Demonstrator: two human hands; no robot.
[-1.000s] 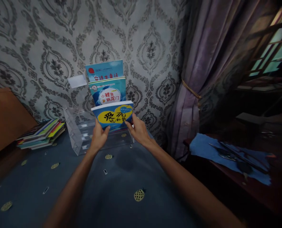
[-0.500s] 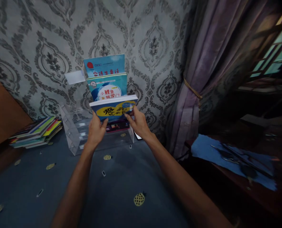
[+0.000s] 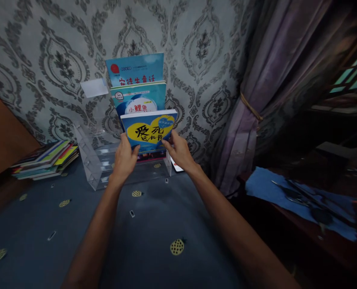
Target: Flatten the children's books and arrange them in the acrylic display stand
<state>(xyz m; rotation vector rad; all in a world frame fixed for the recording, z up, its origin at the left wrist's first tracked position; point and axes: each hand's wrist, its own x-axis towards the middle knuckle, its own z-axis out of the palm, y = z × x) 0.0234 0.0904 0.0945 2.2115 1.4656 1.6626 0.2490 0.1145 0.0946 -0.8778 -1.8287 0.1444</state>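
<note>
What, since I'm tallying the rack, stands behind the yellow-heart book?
Behind the yellow-heart book, stepped higher in the clear rack: a teal book, then a light-blue book at the back. Only their upper parts show; the lower covers are hidden.

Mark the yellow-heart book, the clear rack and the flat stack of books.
yellow-heart book (image 3: 147, 131), head view, on the yellow heart of its cover.
clear rack (image 3: 98, 159), head view, on its bare left-hand tiers.
stack of books (image 3: 46, 155), head view, on the top cover.
</note>
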